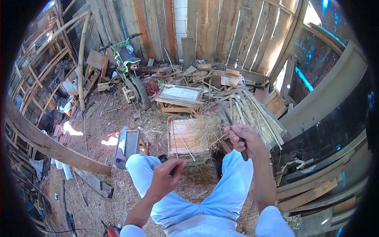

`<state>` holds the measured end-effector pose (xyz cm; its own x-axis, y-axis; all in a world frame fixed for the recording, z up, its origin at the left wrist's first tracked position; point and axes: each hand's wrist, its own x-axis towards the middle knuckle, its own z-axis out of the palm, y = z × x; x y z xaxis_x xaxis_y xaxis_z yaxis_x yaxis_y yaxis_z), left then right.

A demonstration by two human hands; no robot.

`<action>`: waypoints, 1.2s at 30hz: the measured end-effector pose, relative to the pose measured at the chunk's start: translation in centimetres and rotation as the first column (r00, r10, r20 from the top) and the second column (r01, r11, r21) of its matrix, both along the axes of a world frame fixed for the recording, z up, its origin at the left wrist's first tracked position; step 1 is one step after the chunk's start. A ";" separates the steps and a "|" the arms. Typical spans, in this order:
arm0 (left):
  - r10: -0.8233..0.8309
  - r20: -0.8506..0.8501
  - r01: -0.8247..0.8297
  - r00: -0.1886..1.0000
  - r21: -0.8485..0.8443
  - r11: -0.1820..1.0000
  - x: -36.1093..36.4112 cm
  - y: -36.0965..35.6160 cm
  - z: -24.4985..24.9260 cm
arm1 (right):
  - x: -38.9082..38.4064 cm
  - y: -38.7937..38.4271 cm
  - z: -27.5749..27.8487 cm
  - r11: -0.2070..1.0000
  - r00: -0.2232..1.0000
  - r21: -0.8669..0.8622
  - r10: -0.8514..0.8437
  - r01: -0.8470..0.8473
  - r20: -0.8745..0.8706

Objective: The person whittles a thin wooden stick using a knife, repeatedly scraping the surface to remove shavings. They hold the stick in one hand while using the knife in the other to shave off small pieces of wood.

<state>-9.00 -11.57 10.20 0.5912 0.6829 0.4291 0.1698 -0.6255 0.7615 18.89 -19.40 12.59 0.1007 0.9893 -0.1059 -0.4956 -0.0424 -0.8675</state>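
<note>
My right hand (pixel 248 141) is wrapped round the dark handle of a knife (pixel 225 114), whose blade points up and away to the left. Over my left knee, my left hand (pixel 167 176) is closed, its fingertips pinched together; whatever they hold, if anything, is too small to make out. In front of my knees stands a low wooden box or bench (pixel 179 136) with thin sticks (pixel 184 143) lying across its top. Fine curly shavings (pixel 207 128) are heaped over its right side, below the knife blade.
A handsaw (pixel 120 150) rests on a small stool left of my knee. Long split strips (pixel 254 112) lie at the right. Behind are a wooden frame (pixel 179 96), scrap wood (pixel 233 77) and a green bike (pixel 128 63). A timber beam (pixel 59 144) crosses the left side.
</note>
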 end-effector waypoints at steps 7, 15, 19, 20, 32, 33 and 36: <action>0.105 -0.070 -0.112 0.992 -0.105 0.988 -1.4 1.3 -0.3 | 1.8 -0.4 -0.2 0.934 0.939 0.106 -0.331 0.340 -0.096; -0.053 -0.011 0.049 0.999 -0.228 0.972 2.4 0.4 0.3 | -7.5 1.7 -2.4 0.952 0.942 0.029 0.295 -0.303 0.159; -0.068 0.077 0.087 0.995 -0.285 0.955 2.0 0.3 0.3 | -5.8 1.7 -1.3 0.924 0.924 0.089 0.359 -0.371 0.132; -0.064 0.080 0.084 0.995 -0.285 0.955 1.8 0.4 0.3 | -5.6 1.5 -0.3 0.942 0.929 0.089 0.299 -0.324 0.218; -0.205 0.050 0.190 0.978 -0.632 0.751 -0.7 1.2 -0.8 | 0.9 0.2 0.5 0.994 0.998 0.108 -0.034 0.027 0.059; -0.179 0.066 0.179 0.982 -0.645 0.743 -0.5 1.5 -1.2 | 0.8 0.2 0.5 0.989 0.996 0.127 -0.076 0.081 -0.037; -0.136 0.109 0.174 0.985 -0.663 0.728 0.6 1.5 -0.9 | -1.3 0.2 0.0 0.954 0.982 0.235 0.177 -0.187 0.062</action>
